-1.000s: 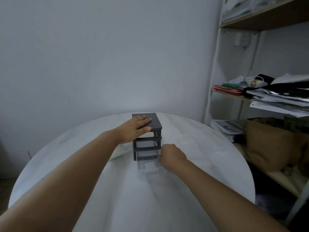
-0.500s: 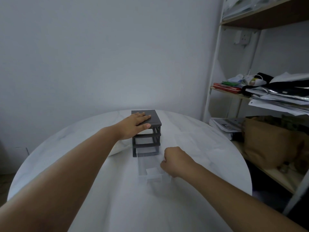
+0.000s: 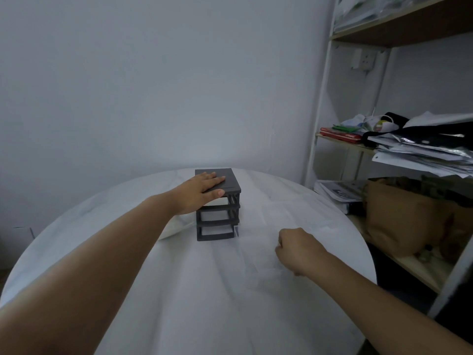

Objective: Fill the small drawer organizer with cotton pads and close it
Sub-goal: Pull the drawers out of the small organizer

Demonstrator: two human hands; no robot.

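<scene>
A small dark grey drawer organizer [image 3: 225,183] stands on the round white table [image 3: 179,290], and its three slots look empty. My left hand [image 3: 201,192] lies flat on its top, fingers straight. To the right and nearer me, my right hand [image 3: 298,249] is curled around a clear plastic drawer [image 3: 258,270]. The drawer is out of the frame and shows only faintly against the white cloth. A white soft pack [image 3: 174,226] lies left of the organizer, partly hidden by my left forearm. I cannot see any loose cotton pads.
A white metal shelf unit [image 3: 317,119] stands close to the table's right edge. It holds stacked papers [image 3: 419,155], a red book [image 3: 337,134] and a brown paper bag [image 3: 399,219]. A plain wall is behind the table.
My right hand has pulled the clear bottom drawer fully out of the frame and carried it right and towards me. My left hand has stayed on the organizer's top.
</scene>
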